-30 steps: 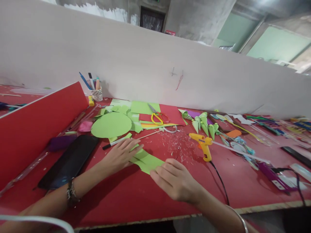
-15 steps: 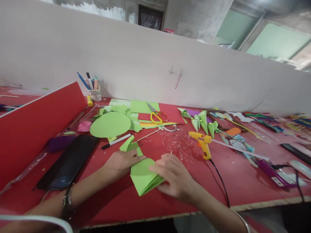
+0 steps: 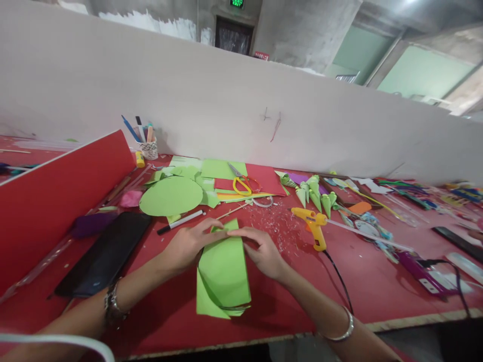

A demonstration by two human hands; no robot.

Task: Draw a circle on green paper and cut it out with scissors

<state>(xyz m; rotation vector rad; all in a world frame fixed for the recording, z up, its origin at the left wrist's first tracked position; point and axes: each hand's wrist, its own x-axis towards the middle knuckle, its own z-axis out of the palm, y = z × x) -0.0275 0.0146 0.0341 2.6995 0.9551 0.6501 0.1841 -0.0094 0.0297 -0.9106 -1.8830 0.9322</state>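
A folded sheet of light green paper [image 3: 224, 271] lies near the table's front edge, its lower end showing several loose layers. My left hand [image 3: 192, 242] grips its upper left edge, fingers bent over the top. On the upper right edge my right hand [image 3: 262, 249] pinches the same paper, its fingertips meeting those of the left hand. Just behind the left hand are a white marker with a black cap [image 3: 181, 222] and a large green paper oval [image 3: 171, 196]. A thin stick [image 3: 232, 210] lies beyond the fingertips.
To the right lies a yellow glue gun [image 3: 311, 223] with a black cord. A black phone [image 3: 105, 254] is at the left. Scissors [image 3: 241, 183] rest on paper sheets behind. Green paper cones [image 3: 313, 191] and a pen cup [image 3: 148, 148] stand farther back.
The green paper has been turned and now extends toward the table's front edge. My right hand has moved up and left, from the paper's lower right side to its top, beside my left hand.
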